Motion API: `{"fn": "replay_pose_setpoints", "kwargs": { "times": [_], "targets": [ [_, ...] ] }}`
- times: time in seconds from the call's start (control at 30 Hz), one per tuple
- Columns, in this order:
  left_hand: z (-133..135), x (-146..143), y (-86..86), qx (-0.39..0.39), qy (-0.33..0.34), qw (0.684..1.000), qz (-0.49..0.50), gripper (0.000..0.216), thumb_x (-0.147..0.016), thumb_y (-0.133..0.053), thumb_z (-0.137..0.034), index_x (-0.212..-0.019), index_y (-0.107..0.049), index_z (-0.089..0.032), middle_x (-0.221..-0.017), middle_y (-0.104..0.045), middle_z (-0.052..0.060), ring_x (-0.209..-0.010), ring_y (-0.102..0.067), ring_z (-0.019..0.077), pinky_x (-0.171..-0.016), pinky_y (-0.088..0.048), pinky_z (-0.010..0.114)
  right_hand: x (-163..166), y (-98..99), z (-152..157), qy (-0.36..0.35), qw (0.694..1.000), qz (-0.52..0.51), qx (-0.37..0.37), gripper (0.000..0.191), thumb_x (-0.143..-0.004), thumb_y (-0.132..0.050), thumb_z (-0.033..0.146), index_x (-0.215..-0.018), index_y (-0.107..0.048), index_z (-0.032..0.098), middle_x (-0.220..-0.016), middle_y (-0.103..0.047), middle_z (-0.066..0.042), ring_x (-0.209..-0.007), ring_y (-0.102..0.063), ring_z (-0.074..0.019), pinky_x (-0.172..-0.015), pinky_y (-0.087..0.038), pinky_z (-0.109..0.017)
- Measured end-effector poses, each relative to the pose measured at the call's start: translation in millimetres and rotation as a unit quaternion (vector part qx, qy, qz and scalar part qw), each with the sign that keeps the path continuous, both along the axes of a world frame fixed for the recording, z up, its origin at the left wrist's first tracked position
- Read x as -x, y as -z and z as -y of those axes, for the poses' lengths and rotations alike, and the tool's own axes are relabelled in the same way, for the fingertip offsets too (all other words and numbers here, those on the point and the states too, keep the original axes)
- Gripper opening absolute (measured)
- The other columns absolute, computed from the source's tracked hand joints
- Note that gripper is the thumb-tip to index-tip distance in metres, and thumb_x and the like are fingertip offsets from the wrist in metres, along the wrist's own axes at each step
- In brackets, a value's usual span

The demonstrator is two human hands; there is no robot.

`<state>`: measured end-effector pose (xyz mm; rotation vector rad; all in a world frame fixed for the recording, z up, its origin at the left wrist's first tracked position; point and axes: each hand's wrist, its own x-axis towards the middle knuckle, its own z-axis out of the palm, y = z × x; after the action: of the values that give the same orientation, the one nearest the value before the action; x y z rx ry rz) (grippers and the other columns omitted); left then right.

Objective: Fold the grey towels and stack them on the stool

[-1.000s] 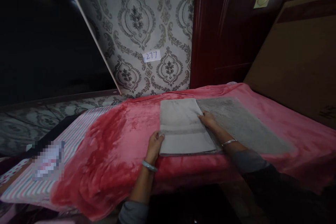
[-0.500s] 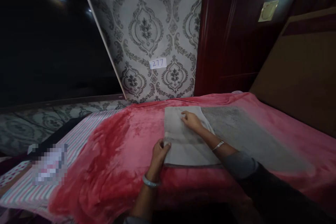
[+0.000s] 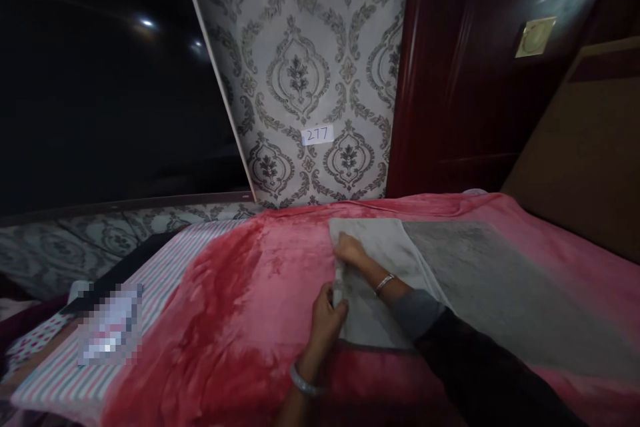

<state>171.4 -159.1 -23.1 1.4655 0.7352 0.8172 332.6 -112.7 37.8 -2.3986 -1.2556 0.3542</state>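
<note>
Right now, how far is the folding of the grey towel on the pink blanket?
Done: one part of the grey towel is already folded over, lighter side up. In hand: the left hand pinches its left edge and the right hand presses beside it. Left: the darker part lies spread flat on the pink blanket, unfolded.

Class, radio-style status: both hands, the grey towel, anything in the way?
Left hand pinching towel at its left edge. Right hand on same edge, grip unclear. Towel part-folded on blanket. Sleeve across it.
</note>
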Motion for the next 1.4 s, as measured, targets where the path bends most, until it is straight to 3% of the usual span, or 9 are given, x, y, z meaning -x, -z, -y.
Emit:
{"fn": "replay_pose_setpoints", "kwargs": {
  "times": [0.13,0.27,0.47,0.57,0.67,0.83,0.97,1.17,1.4],
  "targets": [
    [9.8,-5.2,-17.2,-0.048,0.005,0.999,-0.007,0.022,-0.063,-0.059,-0.018,-0.086,-0.059,-0.021,-0.080,-0.067,0.000,-0.078,-0.062,0.0174,-0.072,-0.047,0.027,-10.4,-16.9,17.2,0.016,0.998,0.010,-0.058,0.040,-0.088,-0.053,0.022,-0.127,-0.062,0.012,-0.116,-0.071,-0.014,-0.106,-0.068,-0.0228,-0.082,-0.050,-0.024],
    [17.5,-6.4,-54.5,-0.061,0.014,0.998,0.017,0.022,-0.065,-0.060,-0.021,-0.087,-0.059,-0.021,-0.081,-0.068,0.001,-0.078,-0.063,0.0168,-0.070,-0.048,0.026,-14.8,-55.0,23.2,0.030,0.992,0.037,-0.114,0.043,-0.088,-0.053,0.023,-0.129,-0.059,0.011,-0.116,-0.071,-0.014,-0.108,-0.066,-0.0252,-0.084,-0.050,-0.027],
    [-11.9,45.4,-110.0,-0.010,0.007,0.999,0.047,0.030,-0.066,-0.069,-0.035,-0.091,-0.060,-0.020,-0.082,-0.070,0.001,-0.068,-0.064,0.0161,-0.062,-0.050,0.026,20.8,-103.6,-24.6,-0.035,0.987,0.055,-0.148,0.052,-0.090,-0.052,0.030,-0.138,-0.050,0.011,-0.116,-0.070,-0.015,-0.107,-0.066,-0.0257,-0.085,-0.050,-0.029],
    [-44.2,91.7,-95.0,0.023,-0.012,1.000,0.000,0.040,-0.062,-0.075,-0.043,-0.092,-0.062,-0.021,-0.077,-0.070,0.001,-0.064,-0.065,0.0182,-0.060,-0.051,0.029,63.5,-85.2,-46.0,-0.138,0.980,0.052,-0.135,0.059,-0.096,-0.045,0.030,-0.150,-0.035,0.010,-0.126,-0.066,-0.016,-0.112,-0.063,-0.0239,-0.091,-0.049,-0.030],
    [-69.6,129.4,-52.8,0.060,-0.061,0.994,-0.066,0.041,-0.051,-0.080,-0.046,-0.078,-0.063,-0.020,-0.068,-0.068,0.003,-0.064,-0.065,0.0236,-0.058,-0.051,0.033,99.4,-39.0,-42.3,-0.239,0.964,0.044,-0.105,0.056,-0.091,-0.058,0.032,-0.144,-0.048,0.018,-0.131,-0.064,-0.011,-0.116,-0.061,-0.0229,-0.098,-0.047,-0.032],
    [-85.7,143.8,-0.3,0.051,-0.067,0.993,-0.084,0.038,-0.055,-0.077,-0.047,-0.078,-0.065,-0.020,-0.072,-0.071,0.007,-0.071,-0.067,0.0280,-0.066,-0.054,0.040,94.5,23.7,-16.0,-0.333,0.935,0.091,-0.077,0.052,-0.096,-0.052,0.039,-0.145,-0.050,0.022,-0.153,-0.045,-0.010,-0.140,-0.039,-0.0269,-0.116,-0.028,-0.045],
    [-88.3,139.2,1.3,0.039,-0.056,0.994,-0.087,0.038,-0.056,-0.076,-0.048,-0.079,-0.064,-0.020,-0.075,-0.071,0.006,-0.077,-0.068,0.0278,-0.072,-0.054,0.040,41.4,29.5,-1.3,-0.256,0.956,0.138,-0.024,0.052,-0.099,-0.045,0.043,-0.149,-0.045,0.025,-0.159,-0.035,-0.006,-0.147,-0.027,-0.0267,-0.120,-0.018,-0.051],
    [-76.7,138.2,-13.8,0.025,-0.054,0.994,-0.092,0.042,-0.057,-0.075,-0.053,-0.081,-0.065,-0.020,-0.073,-0.068,0.004,-0.073,-0.065,0.0251,-0.068,-0.051,0.037,-34.6,22.1,38.9,-0.122,0.986,0.114,0.015,0.053,-0.101,-0.041,0.037,-0.150,-0.042,0.018,-0.158,-0.034,-0.016,-0.145,-0.032,-0.0328,-0.114,-0.026,-0.059],
    [-62.0,129.9,-21.0,0.004,-0.095,0.990,-0.102,0.057,-0.053,-0.080,-0.060,-0.085,-0.064,-0.016,-0.078,-0.069,0.003,-0.070,-0.059,0.0185,-0.065,-0.045,0.029,-20.4,26.1,96.8,-0.146,0.983,0.098,-0.053,0.052,-0.099,-0.042,0.028,-0.150,-0.041,0.014,-0.151,-0.047,-0.014,-0.139,-0.040,-0.0229,-0.114,-0.031,-0.038]
  ]
}}
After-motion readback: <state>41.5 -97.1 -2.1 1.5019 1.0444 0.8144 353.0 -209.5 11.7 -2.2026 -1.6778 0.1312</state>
